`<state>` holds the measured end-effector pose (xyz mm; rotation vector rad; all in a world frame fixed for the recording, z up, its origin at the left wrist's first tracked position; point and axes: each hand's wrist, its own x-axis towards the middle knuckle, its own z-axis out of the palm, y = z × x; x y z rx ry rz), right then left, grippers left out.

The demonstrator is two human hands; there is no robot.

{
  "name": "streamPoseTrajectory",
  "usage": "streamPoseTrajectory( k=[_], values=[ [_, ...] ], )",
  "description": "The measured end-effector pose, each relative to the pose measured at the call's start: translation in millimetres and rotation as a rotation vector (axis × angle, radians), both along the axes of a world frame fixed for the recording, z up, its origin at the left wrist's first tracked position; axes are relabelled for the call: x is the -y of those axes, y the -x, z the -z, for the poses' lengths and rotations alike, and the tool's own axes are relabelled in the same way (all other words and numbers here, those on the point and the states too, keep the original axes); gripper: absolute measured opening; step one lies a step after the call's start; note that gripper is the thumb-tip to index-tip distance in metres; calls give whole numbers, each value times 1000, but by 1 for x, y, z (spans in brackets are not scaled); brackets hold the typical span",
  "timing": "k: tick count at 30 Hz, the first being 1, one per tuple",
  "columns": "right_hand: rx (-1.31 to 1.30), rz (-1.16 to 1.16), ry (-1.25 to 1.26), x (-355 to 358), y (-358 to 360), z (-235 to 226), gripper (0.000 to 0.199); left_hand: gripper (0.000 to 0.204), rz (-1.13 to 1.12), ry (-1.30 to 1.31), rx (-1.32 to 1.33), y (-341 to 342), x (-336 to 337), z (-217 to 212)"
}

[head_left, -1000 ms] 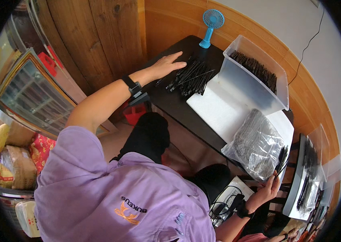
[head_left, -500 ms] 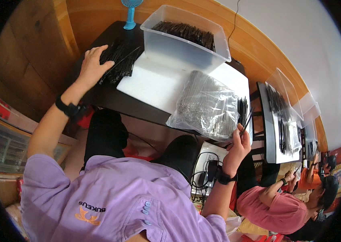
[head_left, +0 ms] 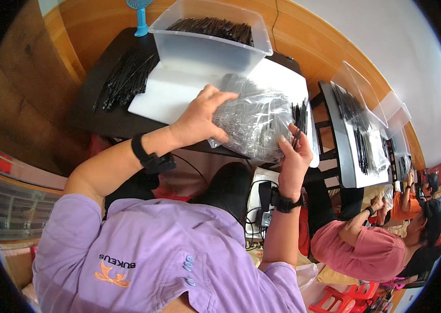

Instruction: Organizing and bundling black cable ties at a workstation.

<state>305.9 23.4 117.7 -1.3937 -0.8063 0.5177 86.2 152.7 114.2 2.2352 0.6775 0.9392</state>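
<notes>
I see the left hand (head_left: 202,119), spread wide, has left the black pile (head_left: 127,78) for the clear bag (head_left: 257,122); both hands work there, the right hand (head_left: 294,156) pinching dark strips (head_left: 297,137).

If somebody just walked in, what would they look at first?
Probably the shiny clear bag lying on the white board, with the person's left hand and right hand at its two sides. Next might be the big see-through box behind it, with lots of thin dark sticks inside. The bright blue fan pops out too, just left of the box.
</notes>
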Motion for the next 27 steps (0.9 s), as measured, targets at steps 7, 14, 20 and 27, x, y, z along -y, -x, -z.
streamPoseTrajectory(
  k=[7, 14, 20, 27],
  values=[
    [-3, -17, 46, 58, 15, -14, 23, 44, -19, -355, 122, 38, 40, -14],
    [-263, -376, 39, 57, 59, -11, 26, 11, 145, 376, 235, 30, 71, -20],
    [-308, -593, 147, 45, 103, -4, 20, 16, 128, 801, 287, 24, 80, -13],
    [-54, -643, 274, 34, 108, -4, 18, 16, 86, 755, 317, 43, 68, -22]
  ],
)
